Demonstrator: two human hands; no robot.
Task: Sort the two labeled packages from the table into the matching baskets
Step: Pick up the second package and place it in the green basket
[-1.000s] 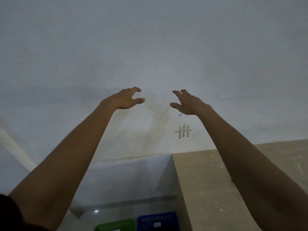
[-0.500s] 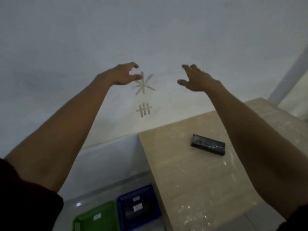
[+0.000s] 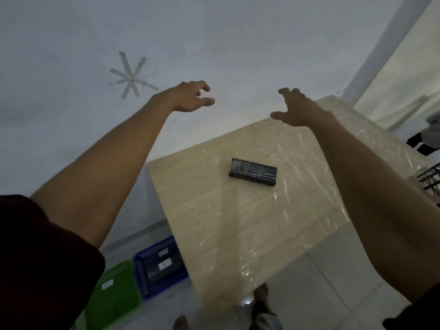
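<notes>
Fingers (image 3: pixel 202 88) of the left hand (image 3: pixel 188 97) are spread and curled, gripping nothing, and the right hand (image 3: pixel 297 108) is the same, splayed and empty. Both arms are stretched out forward and up, the hands well apart from each other; the left one shows against the pale wall (image 3: pixel 214 39), the right one over the far edge of the desk (image 3: pixel 238 222). On the desk lies one dark package (image 3: pixel 252 171), flat, a little past the middle, well below both hands and touched by neither. The desk top is light wood grain under a shiny clear film (it catches the light in streaks). On the floor beside the desk's left edge stand two baskets side by side: a blue basket (image 3: pixel 142 272), partly tucked under the desk, with a dark package (image 3: pixel 162 270) with a white label lying in it, and a green basket (image 3: pixel 119 298) to its left with a small white tag. Strips of tape (image 3: pixel 132 77) form a star on the wall left of the left hand. A dark red sleeve (image 3: pixel 42 270) covers the left upper arm.
</notes>
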